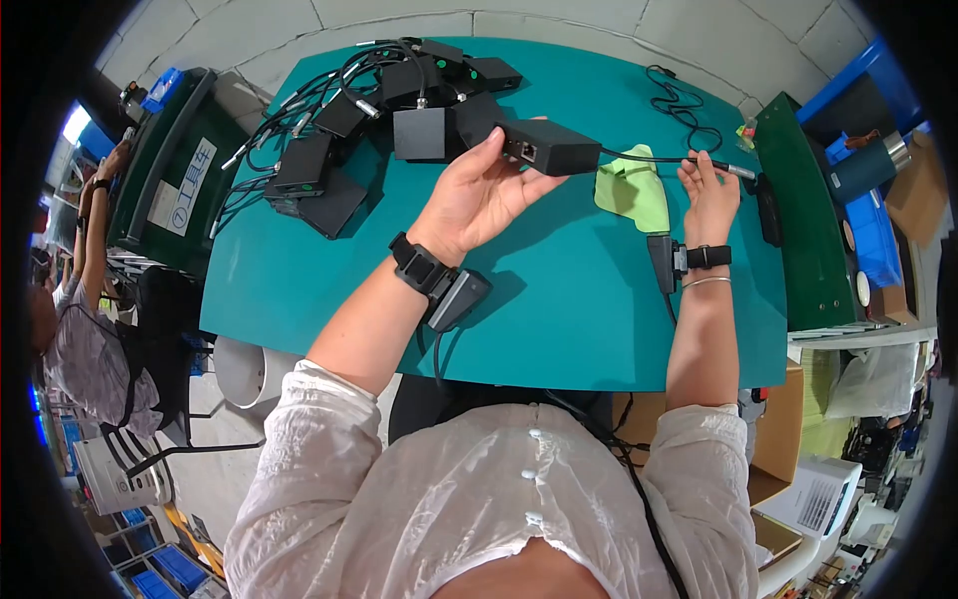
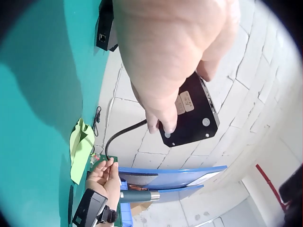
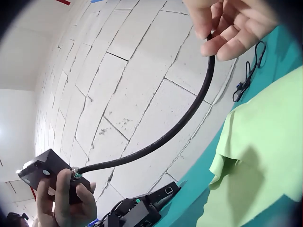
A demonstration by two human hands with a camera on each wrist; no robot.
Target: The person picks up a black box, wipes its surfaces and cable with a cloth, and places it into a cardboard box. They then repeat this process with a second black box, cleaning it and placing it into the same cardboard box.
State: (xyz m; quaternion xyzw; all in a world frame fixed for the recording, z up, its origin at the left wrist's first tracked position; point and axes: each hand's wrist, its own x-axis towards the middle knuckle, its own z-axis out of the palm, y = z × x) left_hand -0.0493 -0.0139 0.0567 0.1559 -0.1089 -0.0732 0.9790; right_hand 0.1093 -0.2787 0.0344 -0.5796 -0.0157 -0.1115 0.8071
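My left hand (image 1: 477,195) grips a black box (image 1: 551,148) above the table, a port on its near end. In the left wrist view the fingers lie over the labelled face of the box (image 2: 189,111). A black cable (image 3: 156,144) runs in a curve from the box to my right hand (image 1: 711,200), which pinches it near its silver-tipped end (image 1: 736,171). A green cloth (image 1: 635,190) lies on the table between the hands, beneath the cable.
Several black boxes (image 1: 304,165) with cables are piled at the table's (image 1: 479,339) back left. A thin coiled cable (image 1: 684,105) lies at the back right. Green crates (image 1: 813,230) stand beside the right edge, and another person (image 1: 95,329) is at far left.
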